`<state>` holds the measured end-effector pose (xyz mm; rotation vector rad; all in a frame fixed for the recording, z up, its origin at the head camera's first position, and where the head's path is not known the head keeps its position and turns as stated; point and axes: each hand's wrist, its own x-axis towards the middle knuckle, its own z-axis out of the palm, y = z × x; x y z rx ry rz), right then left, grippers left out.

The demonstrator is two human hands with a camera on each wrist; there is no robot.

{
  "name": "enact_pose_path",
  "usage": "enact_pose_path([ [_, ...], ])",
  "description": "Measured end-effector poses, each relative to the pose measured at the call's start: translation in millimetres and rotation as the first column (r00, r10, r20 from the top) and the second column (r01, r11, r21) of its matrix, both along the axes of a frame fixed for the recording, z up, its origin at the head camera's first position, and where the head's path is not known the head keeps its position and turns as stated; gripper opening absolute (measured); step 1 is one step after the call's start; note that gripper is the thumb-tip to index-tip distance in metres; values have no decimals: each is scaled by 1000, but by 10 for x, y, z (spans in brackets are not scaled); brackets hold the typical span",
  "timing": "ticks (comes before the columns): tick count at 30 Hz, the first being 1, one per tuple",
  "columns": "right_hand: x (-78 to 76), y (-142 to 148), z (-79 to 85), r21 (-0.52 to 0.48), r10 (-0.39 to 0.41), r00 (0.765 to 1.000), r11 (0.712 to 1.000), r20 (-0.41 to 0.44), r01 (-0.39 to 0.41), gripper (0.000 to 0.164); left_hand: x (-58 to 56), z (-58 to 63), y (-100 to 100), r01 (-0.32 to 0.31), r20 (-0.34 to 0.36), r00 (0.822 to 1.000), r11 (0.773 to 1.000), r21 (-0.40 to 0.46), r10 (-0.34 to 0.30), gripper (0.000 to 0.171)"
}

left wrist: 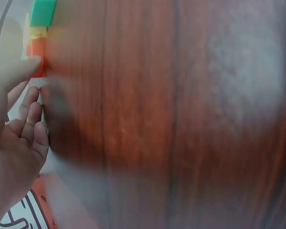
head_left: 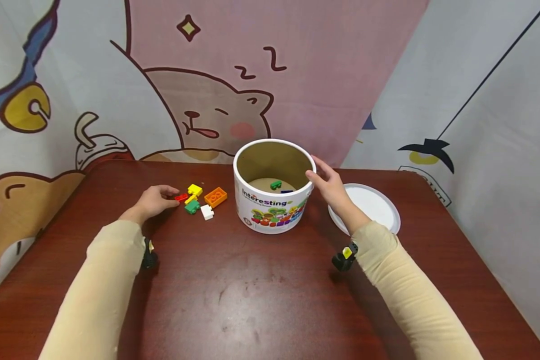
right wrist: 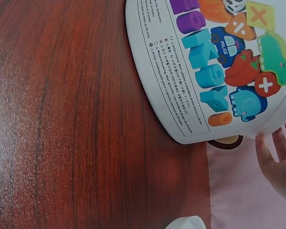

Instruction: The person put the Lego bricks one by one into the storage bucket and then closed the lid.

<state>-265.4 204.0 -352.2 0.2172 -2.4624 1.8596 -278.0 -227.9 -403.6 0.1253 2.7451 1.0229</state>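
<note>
My left hand [head_left: 152, 202] is at the left of a small group of toy bricks, its thumb and index finger pinching a red brick [head_left: 181, 197]. In the left wrist view the thumb overlaps the end of that red brick [left wrist: 37, 52], with a green brick [left wrist: 43, 12] beyond. Beside it lie yellow bricks [head_left: 195, 190], a green brick [head_left: 192, 206], a white brick [head_left: 207, 212] and an orange brick [head_left: 215, 197]. My right hand [head_left: 330, 187] holds the rim of a white printed bucket [head_left: 270, 212] at its right side. Inside the bucket sit a green piece [head_left: 276, 185] and a dark blue piece [head_left: 286, 191].
A round white lid [head_left: 373, 205] lies on the brown table [head_left: 252, 300] to the right of the bucket, partly behind my right forearm. A cartoon-printed cloth [head_left: 324, 60] hangs behind the table's far edge.
</note>
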Motion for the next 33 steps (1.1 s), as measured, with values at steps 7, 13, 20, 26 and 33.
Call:
enact_pose_path([
  [7, 5, -10, -2, -9, 3, 1000, 1000, 2, -3, 52, -4, 32, 46, 11, -1, 1000, 1000, -29, -11, 31],
  [13, 9, -16, -2, -10, 1, 1000, 1000, 4, -1, 52, -5, 60, 9, 11, -9, 1000, 999, -41, -12, 33],
  [20, 5, -11, 6, -8, 0, 1000, 1000, 5, 0, 52, -27, 161, -35, -2, -56, 998, 1000, 1, 2, 36],
  [26, 9, -9, 6, -10, -3, 1000, 1000, 6, 3, 52, -13, 360, -1, 12, -66, 998, 999, 45, -9, 37],
  [33, 22, -11, 14, -13, -2, 1000, 1000, 7, 2, 52, -5, 579, 92, 54, -107, 993, 994, 90, -44, 38],
])
